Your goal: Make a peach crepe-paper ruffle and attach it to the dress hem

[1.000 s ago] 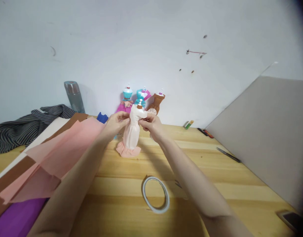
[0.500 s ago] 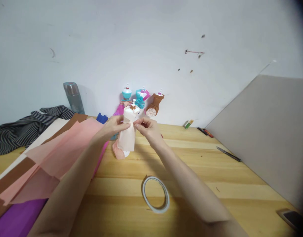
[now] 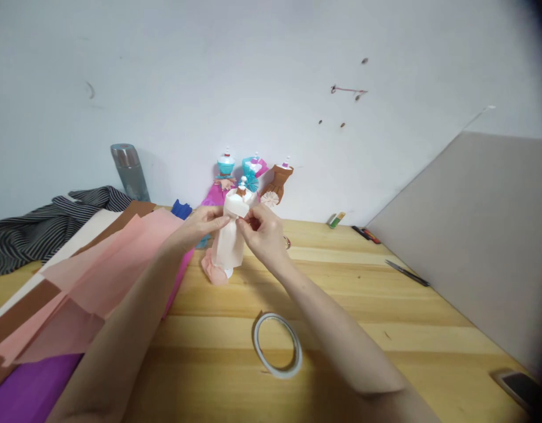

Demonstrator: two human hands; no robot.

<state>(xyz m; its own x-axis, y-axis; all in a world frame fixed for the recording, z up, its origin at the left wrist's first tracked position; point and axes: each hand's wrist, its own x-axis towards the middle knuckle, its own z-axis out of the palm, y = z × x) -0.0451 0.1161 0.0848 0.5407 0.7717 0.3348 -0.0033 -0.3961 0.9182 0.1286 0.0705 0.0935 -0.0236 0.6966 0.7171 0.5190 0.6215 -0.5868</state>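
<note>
A small dress form (image 3: 242, 191) stands upright, wrapped in cream paper (image 3: 227, 248), with pink paper (image 3: 213, 269) bunched low at its left. My left hand (image 3: 204, 224) grips the wrap's left side at the waist, thumb laid across the front. From the right, my right hand (image 3: 263, 230) pinches the paper at the same height, its fingertips close to my left thumb. Behind them, several dressed forms lean near the wall, among them one in brown paper (image 3: 280, 179) and one with a turquoise top (image 3: 226, 167).
A roll of tape (image 3: 256, 346) lies in front on the wooden table (image 3: 341, 329). Coloured paper sheets (image 3: 121, 258) and striped cloth (image 3: 24, 241) cover the left side, beside a flask (image 3: 132, 176). Scissors (image 3: 407, 273) lie at right, a glue stick (image 3: 337, 220) near the wall, a phone (image 3: 518, 388) bottom right.
My right hand has turned, its knuckles now higher and more curled over the waist. The upper flap of cream paper sits closer round the form. My left hand has barely moved.
</note>
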